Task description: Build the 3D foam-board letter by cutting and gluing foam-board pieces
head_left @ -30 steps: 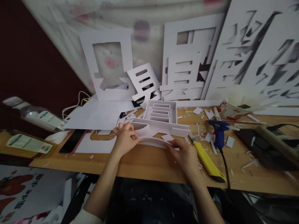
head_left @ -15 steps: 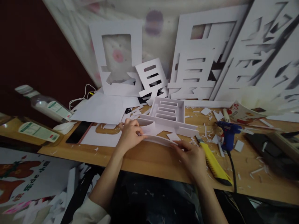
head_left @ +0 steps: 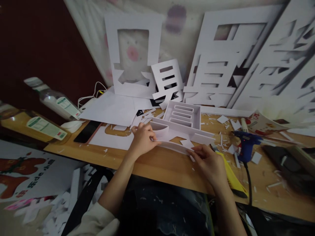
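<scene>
**Ana:** Head view shows both hands on the white foam-board character piece (head_left: 180, 126) at the middle of the wooden worktop (head_left: 159, 167). What step would you call it?

**Ben:** Fitting an edge, I'd judge. The left hand (head_left: 142, 139) is pinched closed on the left end of a thin curved white foam strip (head_left: 172, 146) that runs along the piece's near side; the right hand (head_left: 209, 162) pinches the strip's right end, fingers narrow.

**Ana:** Tools?

**Ben:** A yellow utility knife (head_left: 232, 180) lies just beside the right hand at its 3 o'clock, partly behind it. A blue hot-glue gun (head_left: 246, 141) stands further off at 2 o'clock, among white offcuts (head_left: 232, 149).

**Ana:** And the next move?

**Ben:** Probably pressing the strip flush against the piece's curve, both ends kept level so it doesn't spring out. Whether glue is on it, I cannot tell.

**Ana:** At 12 o'clock, cut-out white boards (head_left: 134, 55) lean on the wall.
</scene>
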A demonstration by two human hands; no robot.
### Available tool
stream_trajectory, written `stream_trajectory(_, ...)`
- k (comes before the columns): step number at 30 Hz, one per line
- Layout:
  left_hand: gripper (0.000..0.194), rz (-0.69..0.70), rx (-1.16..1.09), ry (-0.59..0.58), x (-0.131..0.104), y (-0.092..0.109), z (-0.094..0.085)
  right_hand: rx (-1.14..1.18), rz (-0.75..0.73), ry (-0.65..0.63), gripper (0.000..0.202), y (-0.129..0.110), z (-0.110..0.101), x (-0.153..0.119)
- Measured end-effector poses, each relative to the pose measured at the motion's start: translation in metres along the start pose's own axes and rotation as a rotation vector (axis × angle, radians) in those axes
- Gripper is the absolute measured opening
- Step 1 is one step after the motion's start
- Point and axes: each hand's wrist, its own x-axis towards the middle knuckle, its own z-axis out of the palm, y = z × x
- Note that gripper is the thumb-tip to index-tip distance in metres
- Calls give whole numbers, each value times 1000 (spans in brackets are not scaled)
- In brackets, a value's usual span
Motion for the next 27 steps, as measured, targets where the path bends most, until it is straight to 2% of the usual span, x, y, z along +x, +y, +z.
stream_trajectory(21, 26, -1, -26, -10, -2, -6, 2, 51, 19, -46, 32, 6, -1, 1)
stream_trajectory(27, 19, -4, -32, -12, 0, -6, 1, 88, 0, -73, 32, 3, -3, 4)
